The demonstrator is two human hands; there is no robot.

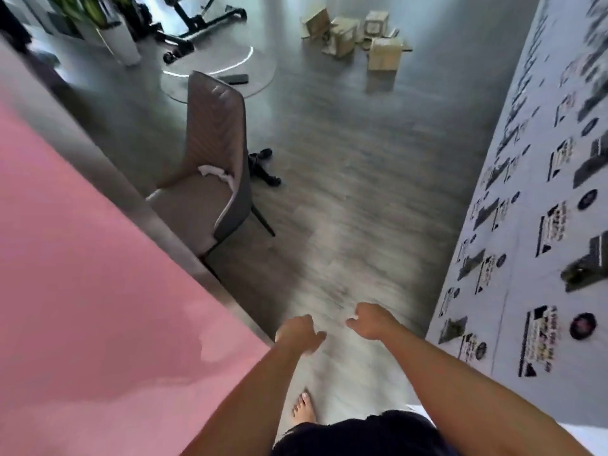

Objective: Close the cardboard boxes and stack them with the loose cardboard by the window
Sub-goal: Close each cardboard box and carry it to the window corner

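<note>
Several cardboard boxes [385, 53] stand on the grey floor far ahead, at the top of the head view, some with flaps up; loose cardboard pieces [332, 49] lie among them. My left hand [297, 334] and my right hand [371, 320] hang low in front of me over the floor, far from the boxes. Both hold nothing, with fingers loosely curled. The view is blurred by motion.
A pink-topped table [82, 291] fills the left side. A brown chair [214, 153] with a white cloth on its seat stands beside it. A round glass table [263, 77], a white planter [123, 44] and a black frame lie farther back. A printed panel [543, 209] lines the right.
</note>
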